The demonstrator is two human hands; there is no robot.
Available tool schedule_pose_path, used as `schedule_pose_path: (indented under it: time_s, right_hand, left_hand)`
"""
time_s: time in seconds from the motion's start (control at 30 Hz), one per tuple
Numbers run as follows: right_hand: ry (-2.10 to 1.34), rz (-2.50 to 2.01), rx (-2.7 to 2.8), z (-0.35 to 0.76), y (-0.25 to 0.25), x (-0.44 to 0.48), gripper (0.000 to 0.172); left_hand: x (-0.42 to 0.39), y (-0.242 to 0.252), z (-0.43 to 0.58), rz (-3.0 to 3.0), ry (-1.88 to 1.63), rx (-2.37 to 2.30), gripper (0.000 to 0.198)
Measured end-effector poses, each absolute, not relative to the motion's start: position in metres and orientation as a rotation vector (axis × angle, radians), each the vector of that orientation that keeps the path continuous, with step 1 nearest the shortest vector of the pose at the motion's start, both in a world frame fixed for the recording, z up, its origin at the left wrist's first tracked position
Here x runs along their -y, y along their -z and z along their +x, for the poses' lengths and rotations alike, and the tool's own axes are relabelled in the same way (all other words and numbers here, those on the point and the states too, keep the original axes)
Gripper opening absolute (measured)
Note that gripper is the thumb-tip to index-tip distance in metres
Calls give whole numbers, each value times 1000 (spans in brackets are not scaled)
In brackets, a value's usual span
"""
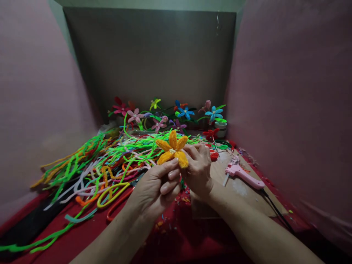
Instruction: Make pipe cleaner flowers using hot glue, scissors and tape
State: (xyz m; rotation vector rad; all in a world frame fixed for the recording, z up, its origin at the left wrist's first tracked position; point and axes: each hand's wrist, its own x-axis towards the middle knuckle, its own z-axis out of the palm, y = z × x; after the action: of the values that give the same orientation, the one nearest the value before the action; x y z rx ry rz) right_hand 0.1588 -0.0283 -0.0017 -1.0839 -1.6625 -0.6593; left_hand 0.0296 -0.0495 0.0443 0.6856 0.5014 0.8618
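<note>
Left hand (pixel 154 183): I am pinching the orange flower (pixel 172 143) by its lower petals, thumb in front. Right hand (pixel 199 167): I am curling it at the flower's right side — what the hidden fingertips are gripping, I cannot tell. Flower: facing me, above the red cloth (pixel 192 236). Risk: if I am squeezing hard, a petal could be bending. Hazard, left: scissors (pixel 134 181) lying beside my wrist, pipe cleaners (pixel 144 141) tangling nearby, ready for snagging. Hazard, right: pink glue gun (pixel 243 175) resting on a board (pixel 239 201) — possibly hot, crowding my forearm. Behind: assorted flowers (pixel 186 113), jar (pixel 220 130).
</note>
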Motion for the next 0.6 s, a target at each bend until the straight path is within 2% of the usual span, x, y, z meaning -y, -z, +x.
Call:
schedule_pose_path:
  time_s: [0.2, 0.43, 0.6]
  right_hand:
    - [630, -1058, 1609, 158, 2, 28, 9]
    - [665, -1002, 1618, 159, 4, 26, 14]
    - [578, -1012, 1654, 158, 3, 29, 12]
  left_hand:
    - [45, -41, 37, 788, -916, -540, 19]
    - [41, -39, 36, 836, -910, -612, 23]
    - [39, -36, 27, 839, -871, -512, 20]
